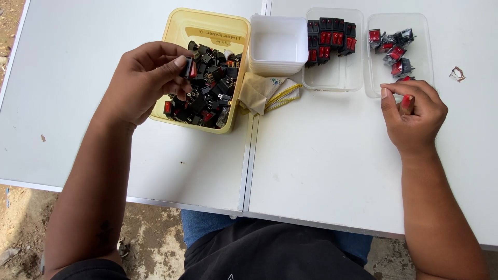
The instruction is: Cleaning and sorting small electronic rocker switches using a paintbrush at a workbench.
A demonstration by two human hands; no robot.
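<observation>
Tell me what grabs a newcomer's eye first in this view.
The yellow tub at upper left, heaped with black and red rocker switches, stands out first; the left hand pinches one switch above it. At upper right, two clear trays hold more switches, and the right hand holds one beside the far tray.

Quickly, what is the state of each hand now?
Left hand: closed, fingers pinching a black and red switch over the yellow tub.
Right hand: closed, holding a red switch near the clear tray.
</observation>
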